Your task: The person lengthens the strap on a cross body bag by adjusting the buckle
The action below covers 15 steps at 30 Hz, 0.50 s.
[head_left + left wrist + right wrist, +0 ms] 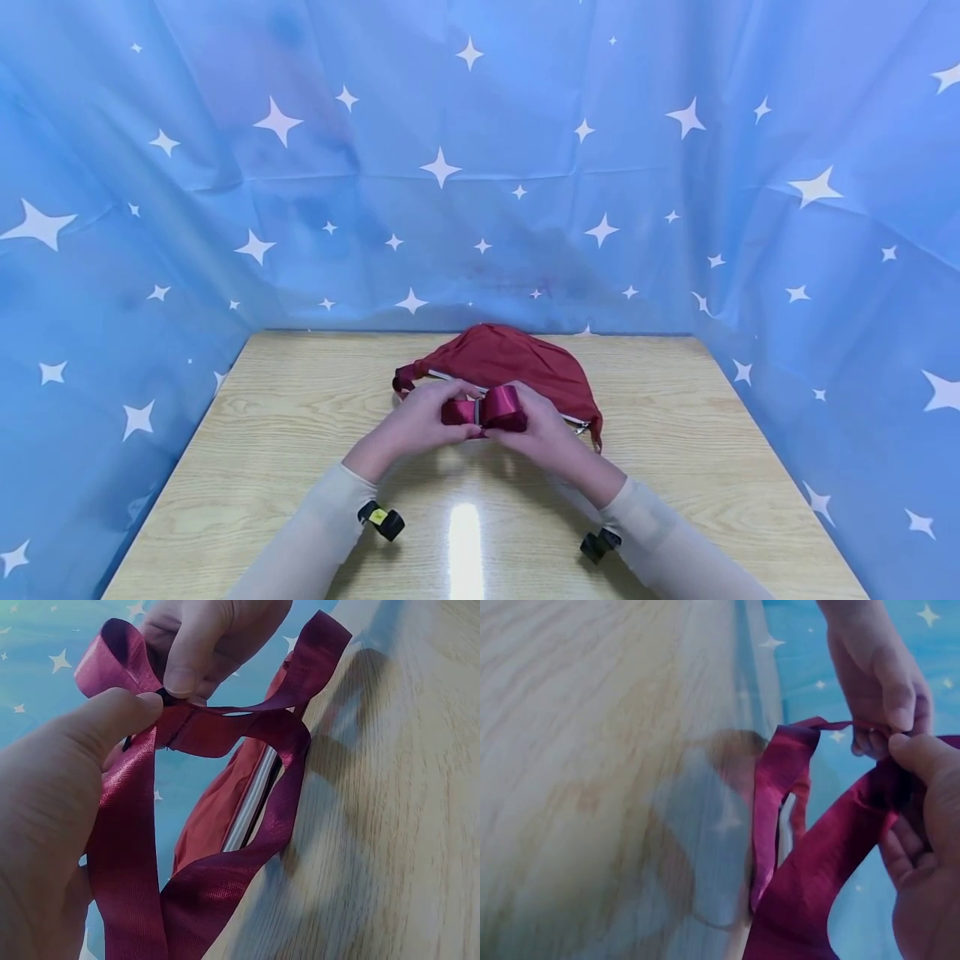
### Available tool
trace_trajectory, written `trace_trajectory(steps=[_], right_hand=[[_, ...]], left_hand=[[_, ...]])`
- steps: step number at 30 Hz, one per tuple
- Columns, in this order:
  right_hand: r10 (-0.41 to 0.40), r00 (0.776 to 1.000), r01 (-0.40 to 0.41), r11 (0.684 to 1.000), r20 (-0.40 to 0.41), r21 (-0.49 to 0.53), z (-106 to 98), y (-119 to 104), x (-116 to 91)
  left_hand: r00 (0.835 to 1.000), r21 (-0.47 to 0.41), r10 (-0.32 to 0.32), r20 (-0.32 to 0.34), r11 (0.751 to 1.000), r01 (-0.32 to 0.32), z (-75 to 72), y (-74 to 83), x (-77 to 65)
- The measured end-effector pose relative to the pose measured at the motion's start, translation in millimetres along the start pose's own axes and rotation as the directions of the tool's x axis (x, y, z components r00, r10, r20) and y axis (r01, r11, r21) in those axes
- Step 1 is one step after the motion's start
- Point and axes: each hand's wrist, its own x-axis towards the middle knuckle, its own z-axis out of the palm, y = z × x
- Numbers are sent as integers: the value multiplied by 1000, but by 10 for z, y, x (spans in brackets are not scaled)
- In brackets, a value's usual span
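A dark red waist bag (517, 358) with a pale zipper lies toward the back of the table. In front of it, both hands hold its wine-red webbing strap (504, 407), which loops and twists downward in the left wrist view. Thumb and fingers of the left hand (426, 421) pinch the strap beside a thin dark slider buckle (477, 411). The right hand (542, 427) grips the folded strap just right of that buckle. Close together, the two thumbs almost meet at the buckle, as the right wrist view shows; fingers partly hide it there.
The wood-grain table (300, 400) carries a bright glare strip near its front. Blue curtains (480, 208) with white stars stand behind it and along both sides. Each sleeve cuff has a small black camera (386, 523) strapped to it.
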Motion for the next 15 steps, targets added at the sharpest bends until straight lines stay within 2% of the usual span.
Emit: trace_trajectory(steps=[4,9,15], right_hand=[[-15,1000,15,1000,1,-7,-7,15,4],[-36,999,37,999,20,-38,-55,-17,29],[-78,996,77,997,34,29,-141,-88,72]], left_hand=[[999,33,36,-2,999,-36,21,-8,18],[996,67,81,-38,995,-78,40,6,38],[995,86,81,-60,993,-76,53,2,33]])
